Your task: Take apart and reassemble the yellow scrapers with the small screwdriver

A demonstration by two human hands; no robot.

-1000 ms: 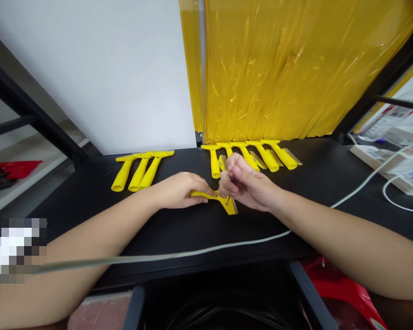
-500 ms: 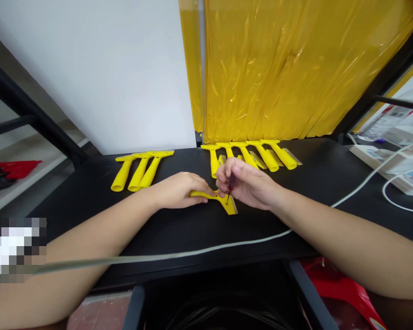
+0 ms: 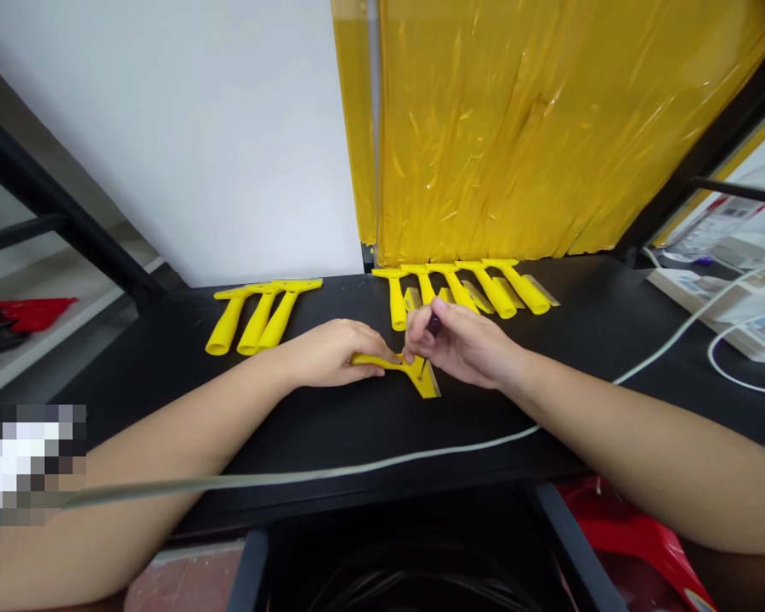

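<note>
A yellow scraper (image 3: 414, 371) with a metal blade along its wide end lies on the black tabletop (image 3: 331, 433). My left hand (image 3: 337, 353) is closed around its handle and presses it down. In my right hand (image 3: 450, 340) a small dark screwdriver (image 3: 434, 324) stands nearly upright between thumb and fingers. Its thin tip meets the scraper head at a screw near the blade. Behind my right hand lies a row of several yellow scrapers (image 3: 501, 297) with blades showing under them. Farther left rest three yellow scraper handles (image 3: 274, 314), on which I see no blades.
A pale cable (image 3: 382, 463) crosses the table's front and rises to the right, near a white power strip (image 3: 720, 314). A white panel (image 3: 197, 144) and yellow wrapped sheeting (image 3: 516, 127) stand at the back. Below the front edge is a dark bin-like opening (image 3: 408, 561).
The fingers of my right hand have shifted and rolled around the screwdriver handle, while its tip stays at the same spot. My left hand and the scraper have not moved.
</note>
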